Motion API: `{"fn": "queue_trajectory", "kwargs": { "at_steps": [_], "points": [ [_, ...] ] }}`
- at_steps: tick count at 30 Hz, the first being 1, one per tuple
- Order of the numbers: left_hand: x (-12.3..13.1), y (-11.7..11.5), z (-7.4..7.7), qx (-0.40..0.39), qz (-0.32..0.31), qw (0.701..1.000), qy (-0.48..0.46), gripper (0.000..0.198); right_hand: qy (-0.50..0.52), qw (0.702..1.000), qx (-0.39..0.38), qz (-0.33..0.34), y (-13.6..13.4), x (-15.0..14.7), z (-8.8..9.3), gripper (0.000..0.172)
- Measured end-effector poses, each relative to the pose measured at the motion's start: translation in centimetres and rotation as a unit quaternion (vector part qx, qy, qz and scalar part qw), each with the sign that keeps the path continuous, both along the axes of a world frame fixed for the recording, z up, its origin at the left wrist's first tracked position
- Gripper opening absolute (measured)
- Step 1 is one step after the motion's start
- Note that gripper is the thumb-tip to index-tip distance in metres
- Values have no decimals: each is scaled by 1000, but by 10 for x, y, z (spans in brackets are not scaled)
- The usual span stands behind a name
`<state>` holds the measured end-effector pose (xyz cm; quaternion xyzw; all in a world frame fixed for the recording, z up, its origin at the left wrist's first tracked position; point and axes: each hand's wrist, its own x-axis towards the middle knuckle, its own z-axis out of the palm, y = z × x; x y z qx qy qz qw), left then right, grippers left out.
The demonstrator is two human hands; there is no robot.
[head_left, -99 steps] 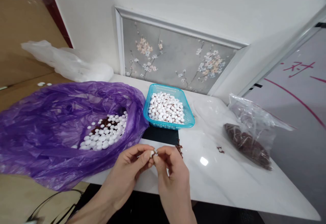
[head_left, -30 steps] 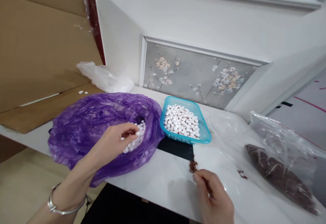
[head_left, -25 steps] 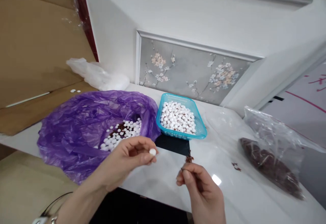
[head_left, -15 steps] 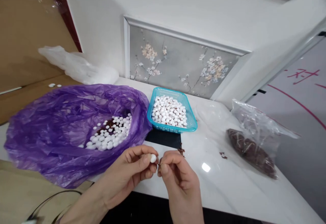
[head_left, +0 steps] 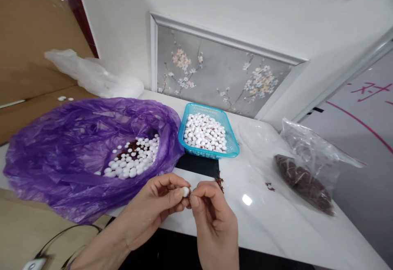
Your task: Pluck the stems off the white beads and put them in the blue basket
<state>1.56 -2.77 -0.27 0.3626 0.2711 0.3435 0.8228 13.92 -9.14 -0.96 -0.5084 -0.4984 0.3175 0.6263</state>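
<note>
Between its thumb and forefinger, my left hand (head_left: 162,200) pinches a small white ball (head_left: 186,191). My right hand (head_left: 213,216) is closed in a pinch right against the ball's right side; a tiny brown piece barely shows at its fingertips. To the left, an open purple plastic bag (head_left: 55,151) holds many white balls (head_left: 132,164) and some dark brown bits (head_left: 132,146). Behind my hands stands a turquoise basket (head_left: 232,132) filled with white balls (head_left: 205,132), brown bits showing among them.
Small brown pieces (head_left: 220,182) lie by a black flat item (head_left: 198,166) on the white table (head_left: 276,229). At right rests a clear bag (head_left: 303,184) with dark brown contents. A white plastic bag (head_left: 101,79) sits at back left; a cable (head_left: 58,235) runs at lower left.
My right fingertips have come closer to the ball and now press up against it. The brown piece between the hands shows less. The view has shifted slightly.
</note>
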Motion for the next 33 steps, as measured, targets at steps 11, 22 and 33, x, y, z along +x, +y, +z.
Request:
{"fn": "queue_trajectory", "kwargs": {
  "at_steps": [11,22,33],
  "points": [
    [-2,-1,-4,25,10,999,38,9,10,1000,-4,15,1,0,-2,11],
    [-1,-2,-3,65,32,995,75,7,66,994,-80,-19,3,0,-4,10],
    [5,1,-5,-45,37,998,36,16,-35,987,-76,-135,-3,53,-9,17]
  ]
}}
